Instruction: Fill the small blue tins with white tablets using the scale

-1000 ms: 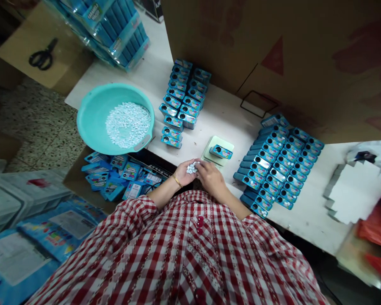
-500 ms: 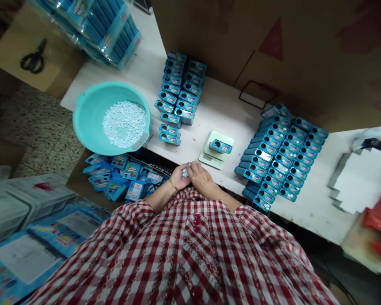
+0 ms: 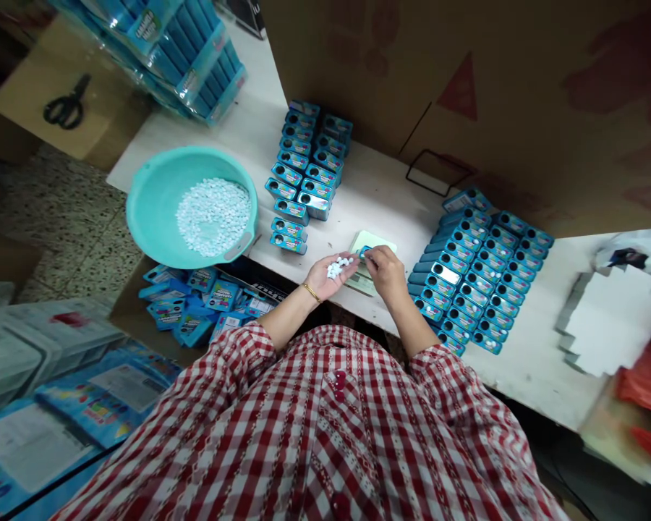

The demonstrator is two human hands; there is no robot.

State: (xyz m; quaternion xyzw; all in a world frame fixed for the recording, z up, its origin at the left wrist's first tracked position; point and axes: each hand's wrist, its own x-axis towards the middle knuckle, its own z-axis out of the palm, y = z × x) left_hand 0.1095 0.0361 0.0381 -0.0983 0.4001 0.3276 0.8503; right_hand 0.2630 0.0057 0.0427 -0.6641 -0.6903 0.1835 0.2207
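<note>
My left hand (image 3: 328, 278) is palm up, cupping a small heap of white candies (image 3: 339, 268), beside the pale green scale (image 3: 377, 239). Over the scale, my right hand (image 3: 386, 271) has its fingertips pinched at the blue tin (image 3: 365, 252), which they mostly cover; whether the fingers hold a candy or the tin itself cannot be made out. To the left stands a turquoise basin (image 3: 157, 210) with many more white candies in it.
Rows of blue tins (image 3: 304, 174) stand left of the scale, more tins (image 3: 471, 275) to its right. A large cardboard box (image 3: 510, 108) rises behind. Below the basin, a carton holds blue packs (image 3: 195, 322). Scissors (image 3: 65, 108) lie at the upper left.
My hands have come apart. The left has moved slightly right and up, its palm now showing the candies; the right has moved up and right onto the tin on the scale.
</note>
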